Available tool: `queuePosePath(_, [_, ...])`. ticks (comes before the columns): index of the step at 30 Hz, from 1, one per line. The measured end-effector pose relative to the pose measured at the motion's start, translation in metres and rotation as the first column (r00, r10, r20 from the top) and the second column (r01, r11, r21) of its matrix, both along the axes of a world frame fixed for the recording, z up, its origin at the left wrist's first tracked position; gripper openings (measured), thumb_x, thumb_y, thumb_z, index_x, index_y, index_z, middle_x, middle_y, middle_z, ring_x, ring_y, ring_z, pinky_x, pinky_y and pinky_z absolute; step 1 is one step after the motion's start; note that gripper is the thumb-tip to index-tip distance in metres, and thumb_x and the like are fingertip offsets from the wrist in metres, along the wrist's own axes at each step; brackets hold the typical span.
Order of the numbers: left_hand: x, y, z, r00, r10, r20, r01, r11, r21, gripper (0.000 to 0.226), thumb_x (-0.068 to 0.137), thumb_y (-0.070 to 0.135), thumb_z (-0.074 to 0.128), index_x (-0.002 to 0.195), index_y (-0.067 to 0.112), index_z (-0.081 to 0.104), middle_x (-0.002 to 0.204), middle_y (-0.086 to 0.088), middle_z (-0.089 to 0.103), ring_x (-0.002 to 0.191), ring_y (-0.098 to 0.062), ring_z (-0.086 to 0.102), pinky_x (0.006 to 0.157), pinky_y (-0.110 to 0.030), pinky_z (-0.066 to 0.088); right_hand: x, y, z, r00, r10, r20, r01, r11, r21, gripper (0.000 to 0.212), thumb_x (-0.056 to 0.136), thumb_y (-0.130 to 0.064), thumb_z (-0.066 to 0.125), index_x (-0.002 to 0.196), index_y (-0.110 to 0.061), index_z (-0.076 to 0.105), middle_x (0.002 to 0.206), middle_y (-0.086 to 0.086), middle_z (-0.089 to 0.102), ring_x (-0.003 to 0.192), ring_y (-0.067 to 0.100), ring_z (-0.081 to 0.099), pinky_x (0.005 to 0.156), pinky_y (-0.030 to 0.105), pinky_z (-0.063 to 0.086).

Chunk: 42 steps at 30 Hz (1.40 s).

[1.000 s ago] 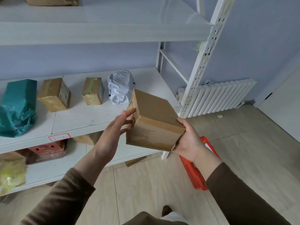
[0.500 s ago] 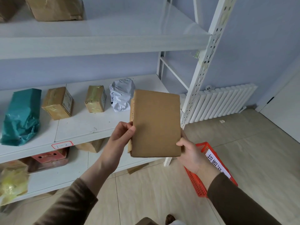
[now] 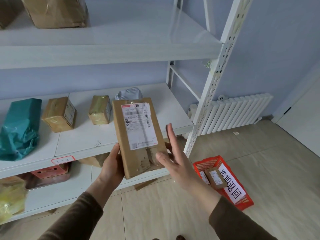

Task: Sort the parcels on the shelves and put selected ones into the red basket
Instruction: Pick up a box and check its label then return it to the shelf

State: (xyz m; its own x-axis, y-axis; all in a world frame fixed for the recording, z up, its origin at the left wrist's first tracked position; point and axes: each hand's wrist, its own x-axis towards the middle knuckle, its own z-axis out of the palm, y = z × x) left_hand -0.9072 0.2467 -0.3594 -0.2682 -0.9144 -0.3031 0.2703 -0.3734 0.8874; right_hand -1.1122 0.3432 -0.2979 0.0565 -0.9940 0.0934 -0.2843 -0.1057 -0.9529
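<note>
Grip the parcel (image 3: pixel 139 135) firmly with your left hand (image 3: pixel 110 166); your right hand (image 3: pixel 174 160) is open beside it; read its label (image 3: pixel 138 125) before choosing the red basket (image 3: pixel 242 203)

Left hand (image 3: pixel 111 164): raised at centre frame, fingers curled behind the held parcel's lower left edge, thumb along its side, forearm entering from 7 o'clock. Right hand (image 3: pixel 174 160): fingers straight and spread, pointing toward 12 o'clock, thumb against the parcel's lower right corner, forearm entering from 5 o'clock.

"1—2" on shelf tag (image 3: pixel 63 160) — "超期退回" on basket sign (image 3: pixel 231 183)
</note>
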Motion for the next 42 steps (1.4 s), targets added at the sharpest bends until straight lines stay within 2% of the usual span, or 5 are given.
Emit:
queuePosePath(4, [-0.013,0.005,0.006,0.991,-0.080,0.106,0.092,0.989,-0.113,0.056,0.107,0.062,0.035,0.152,0.032,0.048,0.151,-0.010,0.058,0.137,-0.029,0.058,0.110,-0.055,0.049,-0.004,-0.006,-0.006,0.976,-0.047,0.212,-0.001,0.975,0.223,0.072,0.096,-0.048,0.067,0.155,-0.055,0.027,0.143,-0.027,0.057,0.131,-0.008,0.053,0.118,0.025,0.039])
queuePosePath(8, [-0.041,0.029,0.032,0.971,-0.232,0.061,0.239,0.955,-0.177,0.058,0.114,0.039,0.004,0.156,0.030,0.043,0.130,0.024,0.070,0.122,0.003,0.065,0.108,-0.035,0.051,0.002,-0.006,-0.012,0.981,-0.052,0.186,0.017,0.983,0.180,0.077,0.103,-0.036,0.061,0.159,-0.055,0.011,0.161,-0.013,0.040,0.142,0.009,0.047,0.093,0.009,0.050])
queuePosePath(15, [-0.038,0.023,0.018,0.973,-0.146,-0.178,0.160,0.985,0.067,0.087,0.094,0.081,0.015,0.152,0.027,0.052,0.151,-0.008,0.060,0.139,-0.029,0.057,0.117,-0.053,0.039,0.021,-0.004,-0.035,0.848,-0.179,-0.499,0.088,0.976,-0.201,0.081,0.096,-0.055,0.039,0.156,-0.057,-0.016,0.172,-0.018,-0.012,0.158,0.011,-0.017,0.127,0.062,0.006])
queuePosePath(21, [-0.054,0.013,0.023,0.970,-0.240,-0.037,0.238,0.970,-0.057,0.056,0.108,0.056,0.024,0.150,0.030,0.051,0.144,-0.003,0.066,0.133,-0.025,0.062,0.109,-0.049,0.050,-0.005,-0.029,-0.045,0.966,-0.252,-0.055,0.250,0.967,-0.053,0.071,0.095,-0.028,0.070,0.151,-0.035,0.026,0.151,-0.013,0.040,0.137,0.001,0.044,0.102,0.012,0.045])
queuePosePath(42, [-0.209,-0.206,0.021,0.990,-0.104,0.098,0.110,0.993,-0.050,0.052,0.109,0.010,0.041,0.153,0.039,0.044,0.146,-0.003,0.060,0.139,-0.026,0.050,0.122,-0.047,0.037,-0.155,-0.281,-0.029,0.882,-0.415,0.222,0.327,0.879,0.346,0.032,0.107,-0.023,0.044,0.121,-0.039,0.068,0.116,-0.009,0.073,0.109,0.016,0.065,0.092,0.041,0.056])
